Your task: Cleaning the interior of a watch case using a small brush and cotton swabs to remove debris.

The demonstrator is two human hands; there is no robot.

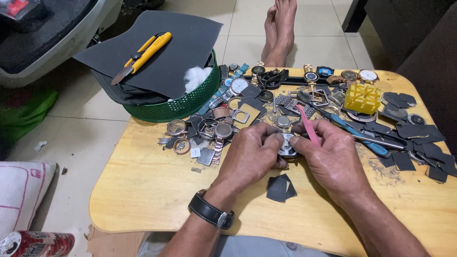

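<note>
Low wooden table (143,190), yellow top, worn at the near edge.

Held item: watch case (287,145), silver, squarish, at the table's middle just above the top. Left hand (250,159) pinches its left side with thumb and fingers closed on it; right hand (331,159) closes on its right side and also grips a pink tool (308,126), a thin strip slanting up and away from the case. Hands cover most of the case; only its centre shows.

Under the hands: dark paper scraps (281,188), lying flat, apart from the case.

Behind the hands: a heap of watch parts (214,131) (cases, rings, bracelets, a few whole watches), crowding the far half of the table right up to the fingers. Single pieces there are hard to tell apart.

Right of the heap: yellow grid block (362,97); blue-handled pliers (352,128), partly behind the right hand; more dark scraps (419,143) running to the table's right edge.

Left rear: green basket (185,107), overhanging the table, topped by a dark sheet (181,47) that hides its contents save a white cotton wad (196,76). On the sheet, a yellow knife (143,56).

Left wrist: black-strapped watch (212,216).

Floor: bare feet (281,28) beyond the table; a can (35,243), cut off at lower left.
</note>
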